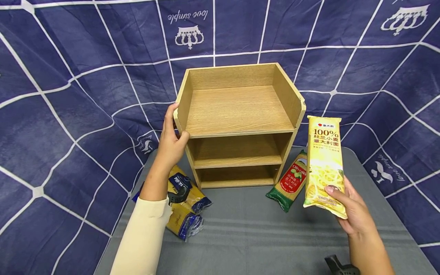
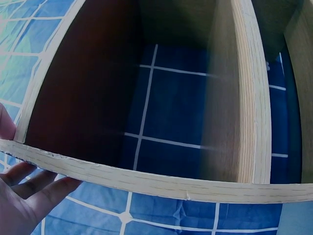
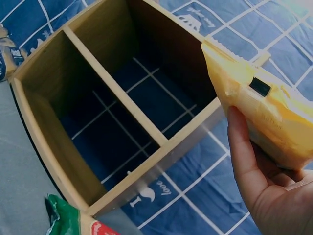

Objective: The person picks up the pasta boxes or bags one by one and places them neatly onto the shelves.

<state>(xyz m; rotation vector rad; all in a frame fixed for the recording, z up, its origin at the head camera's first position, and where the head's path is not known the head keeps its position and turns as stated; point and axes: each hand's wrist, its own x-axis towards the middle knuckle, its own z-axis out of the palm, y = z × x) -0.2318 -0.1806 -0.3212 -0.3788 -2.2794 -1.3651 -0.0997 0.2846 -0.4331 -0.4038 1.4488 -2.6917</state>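
Observation:
A small wooden shelf unit [image 1: 238,109] stands on the grey surface, with a walled top and two open compartments below. My left hand [image 1: 172,149] grips its upper left side panel; in the left wrist view the fingers [image 2: 51,192] lie along the panel's outer face, the thumb on the other side of the edge. On the right, my right hand [image 1: 357,212] holds a yellow pasta packet [image 1: 324,160] by its lower end, thumb across the printed front. The packet is raised nearly upright beside the shelf unit, and its back shows in the right wrist view.
A red and green pasta packet [image 1: 291,181] lies against the unit's right side. Blue and yellow pasta packets [image 1: 196,200] lie at its left, partly hidden by my left forearm. Blue checked cloth [image 1: 233,30] hangs behind and at both sides.

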